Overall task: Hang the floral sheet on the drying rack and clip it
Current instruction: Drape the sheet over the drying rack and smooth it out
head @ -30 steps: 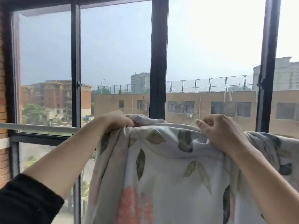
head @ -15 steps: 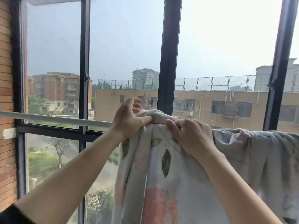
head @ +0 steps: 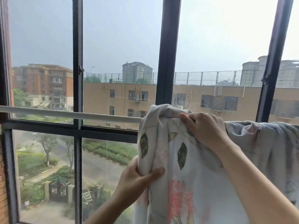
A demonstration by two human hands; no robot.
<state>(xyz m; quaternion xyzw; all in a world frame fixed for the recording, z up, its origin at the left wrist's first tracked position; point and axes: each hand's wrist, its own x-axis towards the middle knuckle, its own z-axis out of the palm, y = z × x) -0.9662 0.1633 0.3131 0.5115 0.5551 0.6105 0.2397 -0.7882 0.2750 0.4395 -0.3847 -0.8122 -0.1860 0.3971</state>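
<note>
Since a moment ago my left hand has dropped from the rail to pinch the floral sheet's hanging edge. My right hand grips bunched cloth on top, seemingly hiding the rail beneath; the sheet's lower part is cut off.

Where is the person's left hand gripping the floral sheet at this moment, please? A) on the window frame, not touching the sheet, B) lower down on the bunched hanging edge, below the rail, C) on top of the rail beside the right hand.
B: the left hand pinches the bunched hanging edge of the floral sheet well below the rail, while the right hand holds the fabric up at the rail.
</note>
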